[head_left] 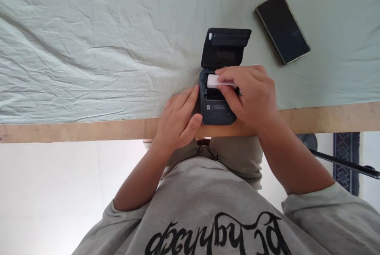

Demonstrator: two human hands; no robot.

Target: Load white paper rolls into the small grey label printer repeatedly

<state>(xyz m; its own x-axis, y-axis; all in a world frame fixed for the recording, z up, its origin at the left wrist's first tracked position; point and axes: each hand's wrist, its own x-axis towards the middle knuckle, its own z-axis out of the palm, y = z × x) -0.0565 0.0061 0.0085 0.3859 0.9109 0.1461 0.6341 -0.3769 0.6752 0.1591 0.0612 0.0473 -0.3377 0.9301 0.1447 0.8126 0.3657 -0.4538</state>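
Note:
A small dark portable printer [219,117] sits at the table's front edge with its lid [225,51] swung up and back. My right hand [252,93] pinches a white paper roll [211,81] between thumb and fingers, at the printer's open compartment. Part of the roll is hidden behind those fingers, so I cannot tell how deep it sits. My left hand [179,118] lies with fingers stretched out along the printer's left side, fingertips against or very close to it, holding nothing.
A phone [284,29] with a dark screen lies tilted to the right of the printer, on top of a case or another flat item. Pale green, wrinkled cloth [97,49] covers the table up to its bare wooden edge [68,129]. A black pole [344,161] stands below right.

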